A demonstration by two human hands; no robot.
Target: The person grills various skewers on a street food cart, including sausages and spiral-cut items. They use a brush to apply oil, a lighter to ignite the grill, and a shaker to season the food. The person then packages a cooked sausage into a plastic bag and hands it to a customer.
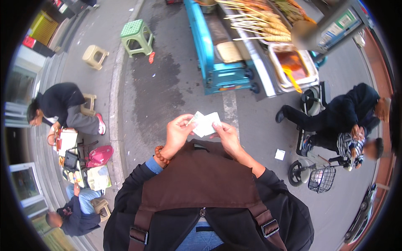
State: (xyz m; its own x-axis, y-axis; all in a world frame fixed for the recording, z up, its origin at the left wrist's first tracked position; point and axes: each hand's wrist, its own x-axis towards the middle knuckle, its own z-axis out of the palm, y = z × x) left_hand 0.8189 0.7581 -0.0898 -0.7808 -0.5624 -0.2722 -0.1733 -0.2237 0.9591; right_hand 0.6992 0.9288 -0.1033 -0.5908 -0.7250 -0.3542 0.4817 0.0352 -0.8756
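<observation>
Several pale greenish paper slips that look like banknotes (203, 124) are held up in front of my chest, overlapping at an angle. My left hand (176, 131) pinches their left side between thumb and fingers. Opposite it, my right hand (226, 135) grips the right side with the thumb on top. The print is washed out by the light, and I cannot tell how many slips there are. A brown wooden bead bracelet (162, 154) circles my left wrist. Just below the hands lies the top of my brown apron (201, 182).
Ahead stands a blue food cart (204, 47) with skewers (267, 28) and a tray of red sauce (292, 66). A green stool (137, 37) stands left of it. To the right, people sit on a scooter (301, 172). Two people sit at left beside a kerb (116, 94).
</observation>
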